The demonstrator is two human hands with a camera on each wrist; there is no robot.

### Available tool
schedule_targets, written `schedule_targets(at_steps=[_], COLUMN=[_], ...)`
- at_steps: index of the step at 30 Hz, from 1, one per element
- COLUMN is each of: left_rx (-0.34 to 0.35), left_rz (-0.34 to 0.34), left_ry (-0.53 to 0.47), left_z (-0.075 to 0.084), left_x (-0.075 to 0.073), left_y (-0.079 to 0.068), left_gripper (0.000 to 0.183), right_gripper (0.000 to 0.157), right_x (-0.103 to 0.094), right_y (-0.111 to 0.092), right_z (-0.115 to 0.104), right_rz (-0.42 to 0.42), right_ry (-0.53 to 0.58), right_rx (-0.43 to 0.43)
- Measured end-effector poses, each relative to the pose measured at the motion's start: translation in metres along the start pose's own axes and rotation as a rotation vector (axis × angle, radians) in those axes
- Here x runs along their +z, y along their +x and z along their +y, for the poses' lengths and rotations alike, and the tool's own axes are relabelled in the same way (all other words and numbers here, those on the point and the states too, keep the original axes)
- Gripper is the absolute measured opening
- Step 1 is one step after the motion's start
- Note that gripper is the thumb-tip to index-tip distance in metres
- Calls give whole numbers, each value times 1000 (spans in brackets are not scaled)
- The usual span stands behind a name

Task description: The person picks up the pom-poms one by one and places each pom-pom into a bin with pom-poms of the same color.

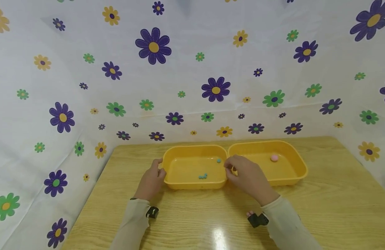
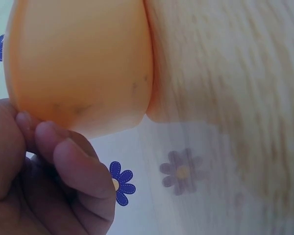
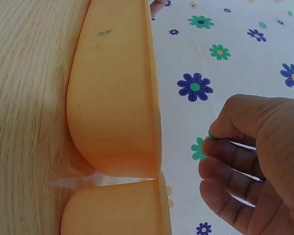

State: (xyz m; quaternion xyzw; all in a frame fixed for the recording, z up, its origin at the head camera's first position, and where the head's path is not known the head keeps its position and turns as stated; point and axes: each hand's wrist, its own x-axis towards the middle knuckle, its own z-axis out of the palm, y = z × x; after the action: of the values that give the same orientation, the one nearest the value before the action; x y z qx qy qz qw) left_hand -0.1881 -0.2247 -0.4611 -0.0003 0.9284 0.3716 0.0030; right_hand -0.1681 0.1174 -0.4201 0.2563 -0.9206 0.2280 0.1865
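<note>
Two yellow plastic trays stand side by side on the table. The left tray has several small teal balls near its front wall and one teal ball at the back right. My left hand grips the left tray's outer end at the rim; the left wrist view shows its curled fingers against that wall. Above where the trays meet, my right hand pinches a small green ball between thumb and forefinger, mostly hidden by the fingertips. Inside the right tray lies a round pink piece.
The wood-grain table reaches in front of both trays. A white flower-printed cloth rises behind the table and along its sides. Dark wrist cameras are strapped at both sleeves.
</note>
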Motion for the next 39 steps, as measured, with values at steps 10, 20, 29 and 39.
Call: schedule_targets(at_steps=[10, 20, 29, 39], left_rx=[-3, 22, 16, -4], left_rz=[-4, -3, 7, 3], left_ry=[4, 4, -5, -17], left_z=[-1, -3, -7, -4], left_x=[1, 3, 1, 0], left_y=[1, 2, 3, 3], left_gripper=[49, 48, 48, 48], right_gripper=[12, 10, 7, 25], right_x=[4, 8, 41, 62], right_y=[0, 31, 69, 78], right_z=[0, -1, -15, -16], right_rz=[-53, -181, -423, -483], right_ry=[21, 71, -18, -68], right_rx=[15, -18, -159, -239])
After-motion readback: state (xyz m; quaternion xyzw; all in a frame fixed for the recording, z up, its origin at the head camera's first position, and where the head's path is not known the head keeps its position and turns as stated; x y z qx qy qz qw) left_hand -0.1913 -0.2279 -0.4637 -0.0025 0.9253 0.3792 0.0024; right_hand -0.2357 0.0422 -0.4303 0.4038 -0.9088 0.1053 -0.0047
